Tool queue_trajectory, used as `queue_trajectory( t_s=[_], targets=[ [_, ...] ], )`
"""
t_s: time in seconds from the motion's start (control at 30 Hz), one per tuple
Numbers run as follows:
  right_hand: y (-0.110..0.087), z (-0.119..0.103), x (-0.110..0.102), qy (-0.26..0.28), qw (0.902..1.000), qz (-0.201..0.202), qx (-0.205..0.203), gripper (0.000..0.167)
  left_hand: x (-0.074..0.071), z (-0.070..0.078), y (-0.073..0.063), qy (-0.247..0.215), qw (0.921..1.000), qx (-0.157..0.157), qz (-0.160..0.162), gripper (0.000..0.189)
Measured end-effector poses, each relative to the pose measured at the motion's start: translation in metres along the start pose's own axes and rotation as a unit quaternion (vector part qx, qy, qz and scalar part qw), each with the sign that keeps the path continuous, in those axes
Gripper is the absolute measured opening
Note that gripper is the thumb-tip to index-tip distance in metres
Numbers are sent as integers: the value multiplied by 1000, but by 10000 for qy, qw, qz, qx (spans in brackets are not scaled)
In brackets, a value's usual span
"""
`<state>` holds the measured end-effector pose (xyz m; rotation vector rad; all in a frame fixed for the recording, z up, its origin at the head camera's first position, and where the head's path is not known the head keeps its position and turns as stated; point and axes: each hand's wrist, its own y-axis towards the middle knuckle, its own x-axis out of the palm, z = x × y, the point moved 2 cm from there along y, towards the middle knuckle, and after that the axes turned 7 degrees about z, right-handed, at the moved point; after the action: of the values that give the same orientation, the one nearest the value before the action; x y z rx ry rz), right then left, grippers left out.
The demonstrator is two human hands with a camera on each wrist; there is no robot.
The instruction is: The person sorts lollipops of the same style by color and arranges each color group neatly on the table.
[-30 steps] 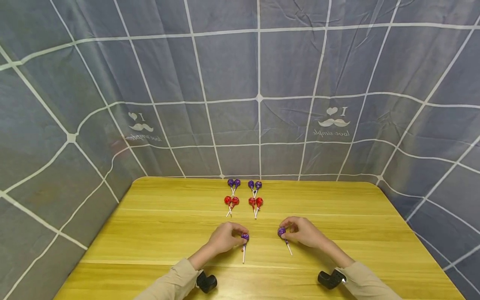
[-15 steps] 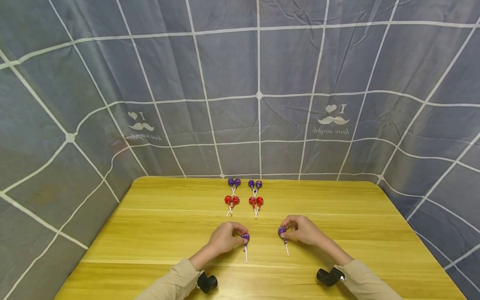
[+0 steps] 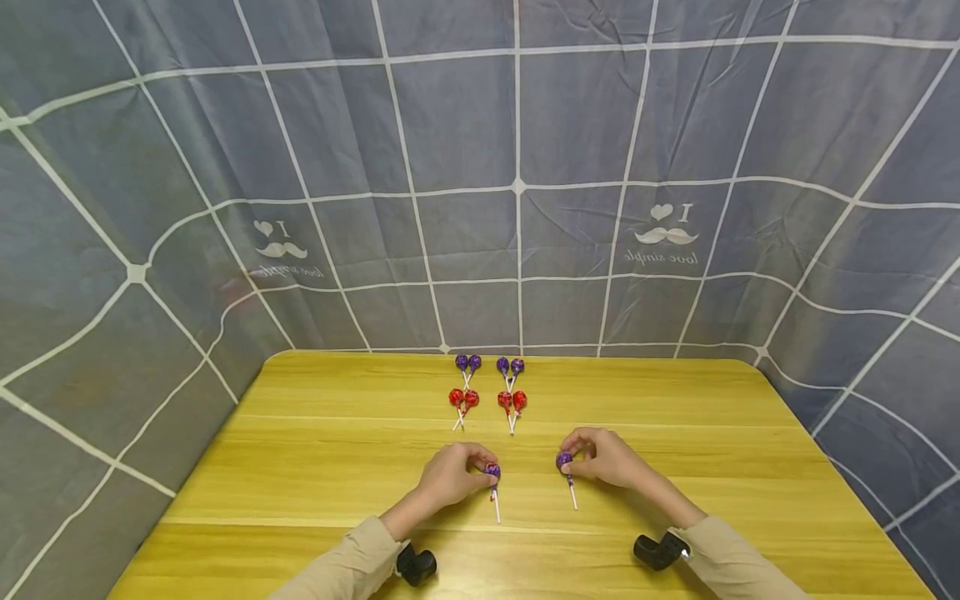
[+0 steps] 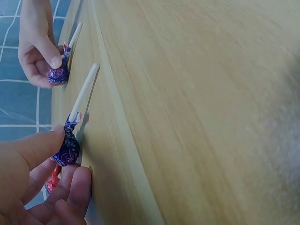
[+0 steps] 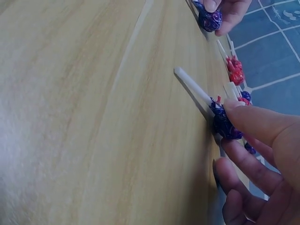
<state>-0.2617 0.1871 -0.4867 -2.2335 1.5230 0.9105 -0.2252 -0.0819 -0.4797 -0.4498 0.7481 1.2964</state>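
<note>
My left hand (image 3: 452,475) pinches a lollipop in a purple wrapper (image 4: 69,149) by its round head, thumb on top. Its white stick points back toward the front edge of the table. To the right, my right hand (image 3: 606,457) holds a second purple-wrapped lollipop (image 5: 226,123) the same way, between thumb and fingers. That one's stick (image 3: 574,497) also points toward me, tilted slightly. Both lollipops are low over the wooden table (image 3: 360,467), apart from each other. Fingers partly cover each candy head.
Beyond the hands lie two crossed pairs of red lollipops (image 3: 463,400), (image 3: 512,402). Behind them are two crossed pairs of purple lollipops (image 3: 468,363), (image 3: 510,367) near the far table edge. A grey curtain with white lines (image 3: 465,242) hangs around the table.
The left lollipop's stick end has swung rightward. The right lollipop's stick has swung left, so it points more directly toward me. Both hands stay in nearly the same place.
</note>
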Motion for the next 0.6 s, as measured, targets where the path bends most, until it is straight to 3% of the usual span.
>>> queue_trajectory(
  t_s=[0.23,0.6],
  targets=[
    [1,0,-1,-213,9998,-53,-3,29,-3,2,1,210,9998,-59,-16,24],
    [-1,-4,-1,-267,9996,12,65,20,-3,4,2,209,9997,-121,-83,20]
  ],
)
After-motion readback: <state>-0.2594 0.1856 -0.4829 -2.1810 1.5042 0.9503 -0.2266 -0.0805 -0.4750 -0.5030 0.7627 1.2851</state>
